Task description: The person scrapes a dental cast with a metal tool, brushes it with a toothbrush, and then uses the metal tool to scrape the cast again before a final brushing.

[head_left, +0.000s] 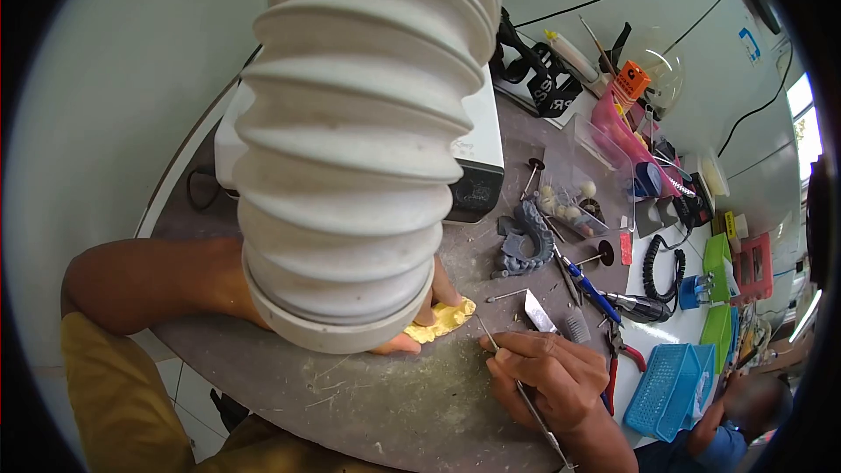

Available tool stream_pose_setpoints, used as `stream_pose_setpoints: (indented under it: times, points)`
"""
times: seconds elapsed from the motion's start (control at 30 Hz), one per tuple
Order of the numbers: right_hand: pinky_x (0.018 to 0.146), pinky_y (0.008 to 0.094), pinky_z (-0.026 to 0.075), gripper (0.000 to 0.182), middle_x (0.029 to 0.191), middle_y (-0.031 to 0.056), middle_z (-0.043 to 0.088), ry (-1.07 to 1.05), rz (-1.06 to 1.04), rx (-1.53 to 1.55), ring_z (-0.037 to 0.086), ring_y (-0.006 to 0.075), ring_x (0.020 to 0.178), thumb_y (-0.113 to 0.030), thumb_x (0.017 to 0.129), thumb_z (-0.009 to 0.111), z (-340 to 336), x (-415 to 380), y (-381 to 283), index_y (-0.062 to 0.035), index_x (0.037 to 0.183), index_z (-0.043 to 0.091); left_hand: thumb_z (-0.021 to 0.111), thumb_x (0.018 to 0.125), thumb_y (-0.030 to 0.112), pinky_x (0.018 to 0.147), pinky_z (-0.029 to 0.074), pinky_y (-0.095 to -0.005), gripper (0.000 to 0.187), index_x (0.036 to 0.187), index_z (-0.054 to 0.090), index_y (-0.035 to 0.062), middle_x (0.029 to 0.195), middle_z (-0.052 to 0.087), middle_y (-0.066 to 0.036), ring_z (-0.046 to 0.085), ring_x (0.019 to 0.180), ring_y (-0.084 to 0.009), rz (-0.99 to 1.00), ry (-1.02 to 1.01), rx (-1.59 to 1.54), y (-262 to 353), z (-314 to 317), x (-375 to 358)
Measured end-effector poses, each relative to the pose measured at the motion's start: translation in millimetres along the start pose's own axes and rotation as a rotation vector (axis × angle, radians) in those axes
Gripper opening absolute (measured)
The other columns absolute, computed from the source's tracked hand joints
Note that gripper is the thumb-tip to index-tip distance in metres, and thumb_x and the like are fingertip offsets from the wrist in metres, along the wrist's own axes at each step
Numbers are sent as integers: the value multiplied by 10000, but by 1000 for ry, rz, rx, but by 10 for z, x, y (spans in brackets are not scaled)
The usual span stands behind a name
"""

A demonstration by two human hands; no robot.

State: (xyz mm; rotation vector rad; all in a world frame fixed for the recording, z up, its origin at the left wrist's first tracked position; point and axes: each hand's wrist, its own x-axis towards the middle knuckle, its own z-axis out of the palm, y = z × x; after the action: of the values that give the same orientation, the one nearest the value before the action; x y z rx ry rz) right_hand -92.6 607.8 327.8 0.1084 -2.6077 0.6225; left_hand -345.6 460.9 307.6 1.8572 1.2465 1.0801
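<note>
**Hands apart, with a pointed tip near bare fingers**

The left hand (444, 285) clasps a yellow dental piece (444, 322) over the bench (350, 403), while the right hand (556, 372) pinches a slim metal dental instrument (533, 409), its tip near the piece. A slip could prick the left fingers or chip the piece's edge. Because the ribbed hose (350, 123) hides most of the left hand, a loosening hold might go unnoticed
</note>
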Motion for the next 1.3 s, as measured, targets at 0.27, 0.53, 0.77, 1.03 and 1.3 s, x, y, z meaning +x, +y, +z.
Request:
stream_pose_setpoints:
  times: [0.27,0.53,0.77,1.03,1.3]
  points:
    - [549,278,567,300,882,129,757,41,-65,-36,751,214,701,23,742,824,45,3,-58,-41,941,608,882,814,233,835,581,-324,242,936,753,69,1182,737,-48,656,1036,-242,68,45,147,-38,73,-46]
    - [573,290,598,303,889,127,746,24,-82,-60,759,220,718,39,730,830,79,5,-55,-37,923,607,878,819,267,864,579,-333,254,946,756,83,1190,733,-41,643,1099,-249,-12,57,111,9,95,-52]
    - [628,283,608,253,912,136,735,-3,-123,-106,755,224,749,18,729,829,86,37,-70,-12,903,648,868,835,310,894,563,-325,462,1214,714,95,1144,721,-58,650,1088,-237,-2,95,262,45,118,-62]
    - [628,253,584,191,903,133,731,11,-120,-143,739,196,721,-1,745,820,116,29,-100,8,869,675,876,815,355,934,538,-315,853,1519,479,80,1265,692,-54,635,1069,-221,-39,58,268,22,148,-90]
    - [662,315,595,195,1043,220,713,7,-135,-162,736,256,810,32,859,782,69,79,-194,26,931,601,877,808,356,968,525,-306,898,1546,441,87,1331,696,-13,614,1049,-189,-373,-12,209,400,52,115]
